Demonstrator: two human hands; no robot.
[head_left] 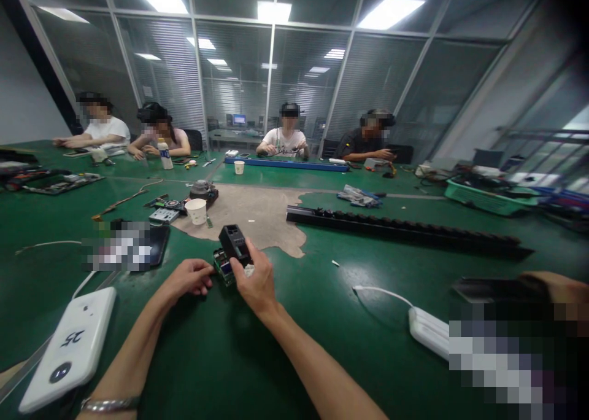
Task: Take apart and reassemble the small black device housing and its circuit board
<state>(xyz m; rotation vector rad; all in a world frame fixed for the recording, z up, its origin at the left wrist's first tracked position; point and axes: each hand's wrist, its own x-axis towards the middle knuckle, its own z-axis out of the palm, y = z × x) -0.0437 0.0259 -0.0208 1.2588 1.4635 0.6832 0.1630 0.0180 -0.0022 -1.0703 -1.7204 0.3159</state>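
My right hand (pixel 257 282) grips a black plastic housing (pixel 234 242) with openings in its end, thumb on the near side and fingers along the right. Just below the housing is a green circuit board (pixel 223 266) with small parts on it; whether the two are joined, I cannot tell. Left of the board, my left hand (pixel 191 277) is closed with curled fingers, its fingertips right at the board's edge. Anything inside those fingers is hidden.
A paper cup (pixel 196 212) stands near loose electronic parts (pixel 165 211). A long black strip (pixel 405 229) lies to the right, gloves (pixel 359 196) behind it. White power banks (pixel 69 346) (pixel 427 331) flank me. Co-workers sit opposite; another person's hand (pixel 561 291) is at right.
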